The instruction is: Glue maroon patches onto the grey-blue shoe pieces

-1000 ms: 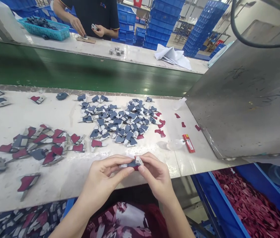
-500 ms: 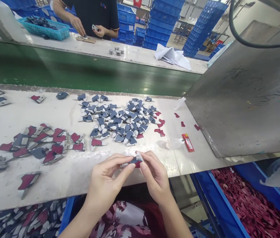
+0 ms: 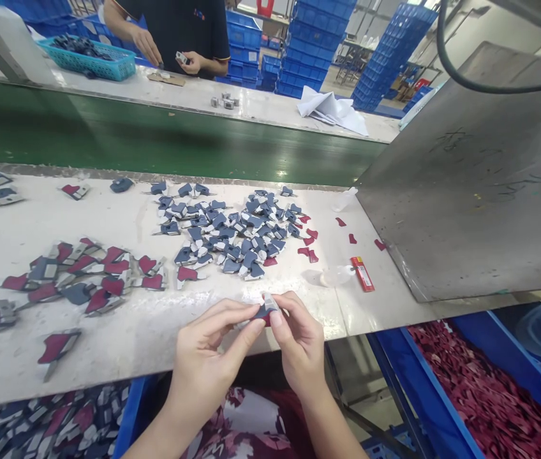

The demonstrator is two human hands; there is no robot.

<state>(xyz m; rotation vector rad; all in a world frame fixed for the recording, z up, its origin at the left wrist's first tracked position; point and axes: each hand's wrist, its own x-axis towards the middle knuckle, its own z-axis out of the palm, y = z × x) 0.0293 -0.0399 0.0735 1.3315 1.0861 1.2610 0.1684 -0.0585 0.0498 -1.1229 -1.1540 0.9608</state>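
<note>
Between my two hands, above the front edge of the white table [image 3: 141, 344], is a small blue, grey and dark red plastic part [image 3: 265, 310]. My left hand [image 3: 217, 347] pinches its left end with thumb and forefinger. At its right end, my right hand [image 3: 299, 344] grips it the same way; fingertips hide much of the part. Beyond my hands lies a heap of similar blue and grey parts [image 3: 232, 229]. Parts with red faces [image 3: 112, 268] form a looser group on the left. Small loose red pieces [image 3: 312, 234] are scattered right of the heap.
A red-labelled tube [image 3: 363, 275] lies on the right, near a leaning metal panel [image 3: 485, 185]. Below the table are a blue bin of red pieces [image 3: 490, 395] and another of mixed parts [image 3: 45, 427]. Across a green divider [image 3: 155, 137], a co-worker [image 3: 179, 32] handles small parts.
My left fingers have shifted slightly right along the part, and their tips sit closer to my right hand. The co-worker's hand has lifted a little from the brown piece.
</note>
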